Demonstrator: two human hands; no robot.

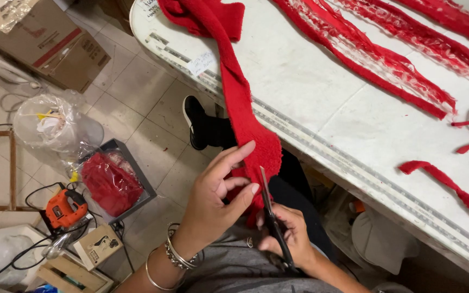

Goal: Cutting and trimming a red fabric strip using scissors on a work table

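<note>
Red fleece strip (242,108), thick and nubby, is draped off the near edge of the white worktop (310,81), and its lower end is pinched in the left hand (218,195). Black-bladed scissors (272,222) are gripped in the closed right hand (291,236), the blades set against the fabric's edge. Three long frayed red strips (386,59) and two short scraps (443,184) lie across the worktop. One orange jigsaw (63,209) sits on the tiled floor (137,103).
</note>
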